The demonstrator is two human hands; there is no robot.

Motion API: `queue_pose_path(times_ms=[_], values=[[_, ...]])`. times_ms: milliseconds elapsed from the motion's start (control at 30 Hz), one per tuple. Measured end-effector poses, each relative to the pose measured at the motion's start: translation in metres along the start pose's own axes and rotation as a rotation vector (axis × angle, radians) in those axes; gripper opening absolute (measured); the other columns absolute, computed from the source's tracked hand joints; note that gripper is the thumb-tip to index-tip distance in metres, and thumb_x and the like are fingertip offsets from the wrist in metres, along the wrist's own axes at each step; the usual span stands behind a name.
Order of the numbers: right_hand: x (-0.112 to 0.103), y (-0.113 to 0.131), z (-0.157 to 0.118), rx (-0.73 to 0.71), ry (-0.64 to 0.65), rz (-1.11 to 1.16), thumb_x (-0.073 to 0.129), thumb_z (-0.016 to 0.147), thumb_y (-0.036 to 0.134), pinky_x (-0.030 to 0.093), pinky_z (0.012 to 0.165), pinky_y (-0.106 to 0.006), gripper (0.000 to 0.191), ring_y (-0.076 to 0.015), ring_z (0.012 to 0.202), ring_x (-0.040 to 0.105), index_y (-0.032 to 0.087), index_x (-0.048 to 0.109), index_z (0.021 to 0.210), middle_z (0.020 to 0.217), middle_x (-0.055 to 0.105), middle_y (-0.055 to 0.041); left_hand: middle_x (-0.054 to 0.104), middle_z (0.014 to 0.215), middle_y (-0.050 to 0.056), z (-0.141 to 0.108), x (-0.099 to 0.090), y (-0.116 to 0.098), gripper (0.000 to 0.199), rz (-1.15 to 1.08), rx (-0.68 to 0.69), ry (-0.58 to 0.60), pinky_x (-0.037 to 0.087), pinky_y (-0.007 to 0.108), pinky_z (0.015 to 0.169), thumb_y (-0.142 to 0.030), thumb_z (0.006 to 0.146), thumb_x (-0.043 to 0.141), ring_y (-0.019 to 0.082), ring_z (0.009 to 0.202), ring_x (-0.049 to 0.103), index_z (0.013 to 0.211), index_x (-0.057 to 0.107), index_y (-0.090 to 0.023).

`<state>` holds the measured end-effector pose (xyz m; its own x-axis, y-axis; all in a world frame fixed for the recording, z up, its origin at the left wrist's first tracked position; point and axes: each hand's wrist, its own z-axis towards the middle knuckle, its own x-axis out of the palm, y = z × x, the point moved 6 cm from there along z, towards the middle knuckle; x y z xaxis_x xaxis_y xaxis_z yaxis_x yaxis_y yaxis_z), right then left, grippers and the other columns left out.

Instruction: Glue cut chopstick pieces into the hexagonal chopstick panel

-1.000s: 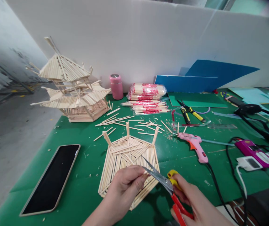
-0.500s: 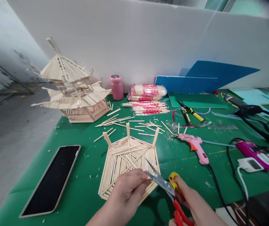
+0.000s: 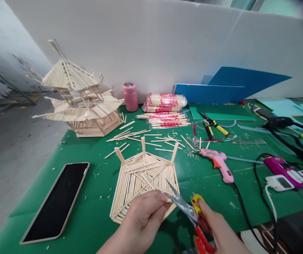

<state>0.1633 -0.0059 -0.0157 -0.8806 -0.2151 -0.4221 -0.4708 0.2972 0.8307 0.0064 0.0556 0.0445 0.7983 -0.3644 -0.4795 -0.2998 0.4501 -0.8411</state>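
My left hand (image 3: 146,218) pinches a small pale stick end in front of the near part of a hexagonal panel of wooden sticks (image 3: 130,180). Three short posts stand up from the panel's far edge. My right hand (image 3: 216,225) grips scissors (image 3: 184,206) with yellow and red handles. Their blades are parted, and the lower blade is beside the stick end at my left fingertips. Most of the piece in my left hand is hidden by the fingers.
A stick pagoda (image 3: 74,102) stands at the back left, beside a pink flask (image 3: 130,97). Loose sticks (image 3: 130,135) lie behind the panel. A phone (image 3: 57,201) is on the left, a pink glue gun (image 3: 219,160) and its cable on the right.
The view has shifted slightly. Both hands keep nearly the same pose, with the scissors still parted near the left fingertips.
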Motion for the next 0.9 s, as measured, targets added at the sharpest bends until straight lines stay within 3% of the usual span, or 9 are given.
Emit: queue_pose_path(times_ms=[200,400,567,667,767,900], values=[[-0.004,0.002,-0.001,-0.026,-0.011,-0.167,0.056,0.063,0.032,0.05,0.073,-0.032,0.064,-0.0264,0.087,0.062,0.01,0.039,0.12,0.098,0.063,-0.0165,0.062,0.066,0.005,0.001,0.001,0.0,0.023,-0.013,0.003,0.048,0.042,0.019,0.053,-0.008,0.081,0.039,0.012,0.058,0.057,0.072,0.059,-0.016],[-0.005,0.022,0.005,-0.159,0.124,-0.191,0.055,0.056,0.021,0.051,0.06,-0.024,0.043,-0.0208,0.068,0.064,0.016,0.049,0.099,0.08,0.066,-0.0081,0.061,0.065,0.004,0.0,0.002,0.001,0.021,-0.014,0.012,0.039,0.042,0.019,0.053,-0.008,0.081,0.04,0.013,0.059,0.056,0.075,0.059,-0.016],[-0.008,0.024,0.008,-0.098,0.068,-0.155,0.047,0.066,0.02,0.05,0.063,-0.026,0.016,-0.0199,0.066,0.062,0.019,0.05,0.082,0.062,0.062,-0.0026,0.057,0.062,0.002,-0.005,0.018,0.001,0.021,-0.084,-0.005,0.14,0.04,0.02,0.056,-0.014,0.082,0.042,0.012,0.059,0.052,0.07,0.058,-0.017],[-0.015,0.021,0.009,-0.079,-0.021,-0.068,0.048,0.072,0.027,0.05,0.064,-0.026,0.012,-0.021,0.074,0.062,0.02,0.05,0.081,0.062,0.061,-0.0019,0.048,0.056,-0.001,-0.002,0.016,0.007,0.024,-0.19,-0.166,0.08,0.035,0.02,0.051,-0.021,0.083,0.043,0.01,0.054,0.044,0.063,0.055,-0.016],[-0.025,0.014,0.009,-0.049,-0.087,0.019,0.05,0.073,0.04,0.051,0.058,-0.024,0.023,-0.0201,0.072,0.062,0.021,0.051,0.086,0.07,0.063,-0.0039,0.037,0.052,-0.003,-0.001,0.015,0.017,0.032,-0.357,-0.373,0.071,0.028,0.02,0.046,-0.029,0.084,0.044,0.009,0.05,0.036,0.055,0.048,-0.015],[-0.03,0.006,0.006,-0.062,-0.074,-0.093,0.056,0.07,0.045,0.052,0.061,-0.025,0.042,-0.021,0.075,0.063,0.021,0.051,0.103,0.078,0.065,-0.0052,0.035,0.052,-0.004,-0.002,0.019,0.027,0.034,-0.543,-0.492,0.093,0.024,0.021,0.046,-0.034,0.083,0.044,0.008,0.05,0.031,0.056,0.046,-0.015]])
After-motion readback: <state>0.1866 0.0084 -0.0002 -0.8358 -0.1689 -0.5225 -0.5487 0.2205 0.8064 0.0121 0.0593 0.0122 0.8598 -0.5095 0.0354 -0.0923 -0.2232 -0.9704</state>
